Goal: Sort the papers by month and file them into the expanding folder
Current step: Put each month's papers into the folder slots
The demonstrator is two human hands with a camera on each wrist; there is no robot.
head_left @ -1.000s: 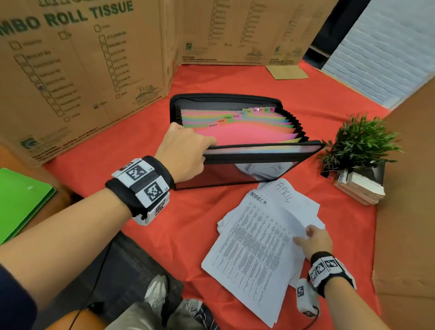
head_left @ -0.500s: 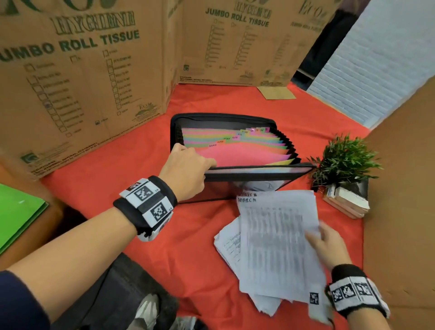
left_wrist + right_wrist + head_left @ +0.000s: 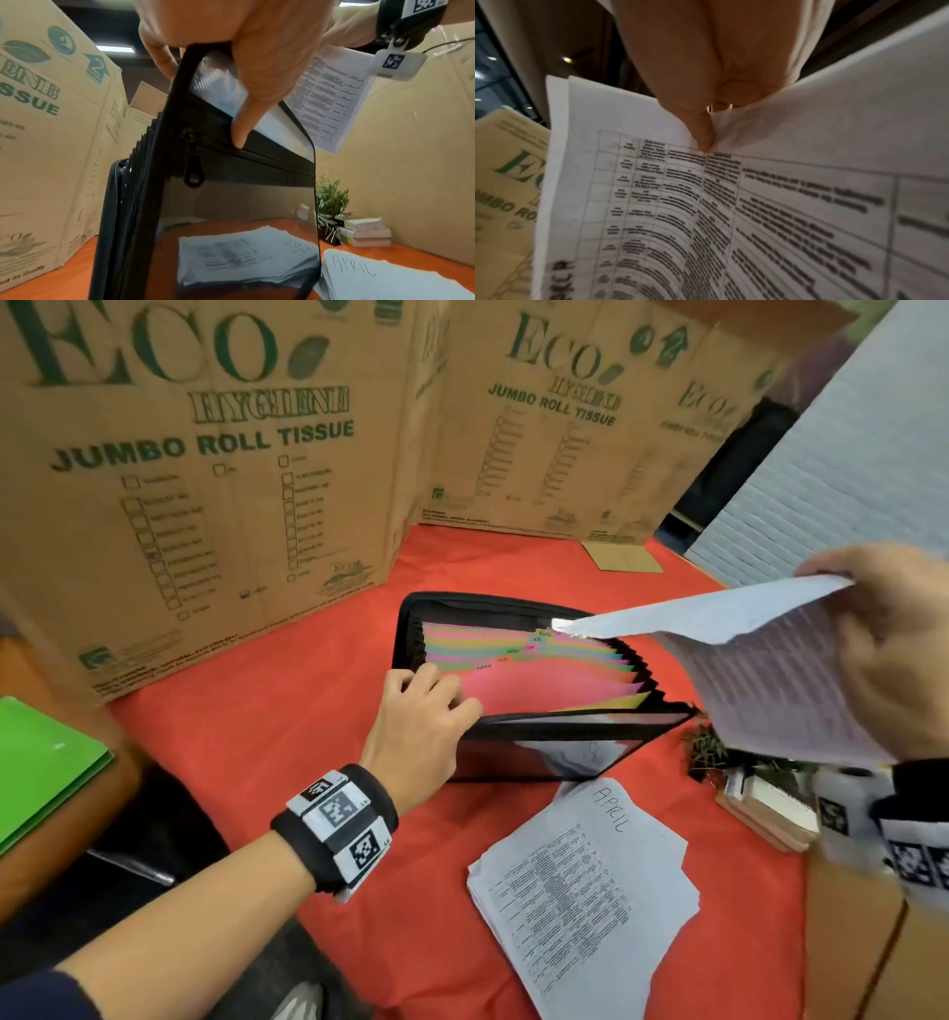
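Observation:
A black expanding folder (image 3: 518,737) stands open on the red cloth, its coloured dividers tabbed MAR, MAY, JUN, JUL, AUG. My left hand (image 3: 421,726) grips the folder's front flap (image 3: 231,182) at its near left corner, thumb in front and fingers behind. My right hand (image 3: 893,654) is raised at the right and pinches a few printed sheets (image 3: 760,680), marked MARCH; their far corner hangs over the dividers. In the right wrist view the thumb (image 3: 700,130) presses these sheets (image 3: 757,213). A stack of papers (image 3: 585,891), topmost marked APRIL, lies in front of the folder.
Cardboard box walls (image 3: 205,480) close off the back and left, another (image 3: 873,942) the right. A small potted plant on a book-shaped base (image 3: 760,793) stands right of the folder. A green folder (image 3: 36,773) lies at the far left.
My right hand has lifted the MARCH sheets off the stack and carried them up and over the open folder. The APRIL sheet now lies uncovered. My left hand keeps hold of the flap.

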